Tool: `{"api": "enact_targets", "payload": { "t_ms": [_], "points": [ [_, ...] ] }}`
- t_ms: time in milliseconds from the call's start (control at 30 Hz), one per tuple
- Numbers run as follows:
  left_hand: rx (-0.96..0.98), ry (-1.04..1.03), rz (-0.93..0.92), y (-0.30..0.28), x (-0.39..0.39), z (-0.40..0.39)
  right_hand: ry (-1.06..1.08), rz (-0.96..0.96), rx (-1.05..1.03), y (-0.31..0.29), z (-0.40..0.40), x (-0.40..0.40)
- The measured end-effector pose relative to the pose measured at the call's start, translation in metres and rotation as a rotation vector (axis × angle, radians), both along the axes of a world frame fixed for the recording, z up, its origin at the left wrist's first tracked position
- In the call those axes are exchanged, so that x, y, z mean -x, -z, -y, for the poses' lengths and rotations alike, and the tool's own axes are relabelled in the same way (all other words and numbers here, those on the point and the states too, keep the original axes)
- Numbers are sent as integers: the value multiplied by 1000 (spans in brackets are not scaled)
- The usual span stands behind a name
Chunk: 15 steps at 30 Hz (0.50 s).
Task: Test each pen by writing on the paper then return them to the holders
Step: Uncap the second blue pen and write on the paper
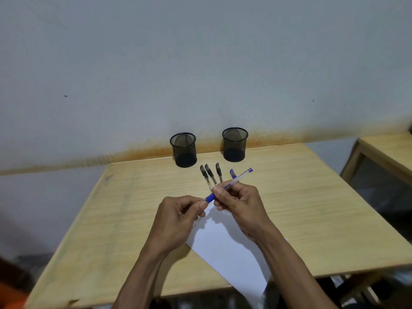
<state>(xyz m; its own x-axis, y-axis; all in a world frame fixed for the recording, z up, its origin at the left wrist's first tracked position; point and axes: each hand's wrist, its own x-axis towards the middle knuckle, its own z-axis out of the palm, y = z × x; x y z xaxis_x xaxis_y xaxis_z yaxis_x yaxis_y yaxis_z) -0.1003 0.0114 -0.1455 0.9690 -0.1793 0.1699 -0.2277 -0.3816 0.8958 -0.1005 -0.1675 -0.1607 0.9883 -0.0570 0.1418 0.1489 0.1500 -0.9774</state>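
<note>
Right hand (pixel 239 200), grip clenched round the clear barrel of the blue-gripped gel pen (pixel 225 186); left hand (pixel 180 216) pinches its tip end. We hold it above the white paper sheet (pixel 225 248) on the pale wooden worktop (pixel 312 197). Three black-capped pens (pixel 210 175) and one blue-capped pen (pixel 232 173) lie near two empty black mesh holders (pixel 184 150).

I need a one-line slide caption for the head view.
Both hands hold a blue pen above the paper; four pens lie before two empty mesh holders.
</note>
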Motion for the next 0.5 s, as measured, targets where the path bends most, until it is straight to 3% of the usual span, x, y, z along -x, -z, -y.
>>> {"api": "enact_targets", "payload": {
  "t_ms": [267,367,500],
  "points": [
    [62,40,-134,-11,-4,-5,-81,40,-35,2,4,-8],
    [-4,6,-80,-13,-7,0,-89,44,-19,4,2,-13],
    [-178,-190,111,-9,-2,-10,193,-38,-193,-3,21,-26]
  ]
}}
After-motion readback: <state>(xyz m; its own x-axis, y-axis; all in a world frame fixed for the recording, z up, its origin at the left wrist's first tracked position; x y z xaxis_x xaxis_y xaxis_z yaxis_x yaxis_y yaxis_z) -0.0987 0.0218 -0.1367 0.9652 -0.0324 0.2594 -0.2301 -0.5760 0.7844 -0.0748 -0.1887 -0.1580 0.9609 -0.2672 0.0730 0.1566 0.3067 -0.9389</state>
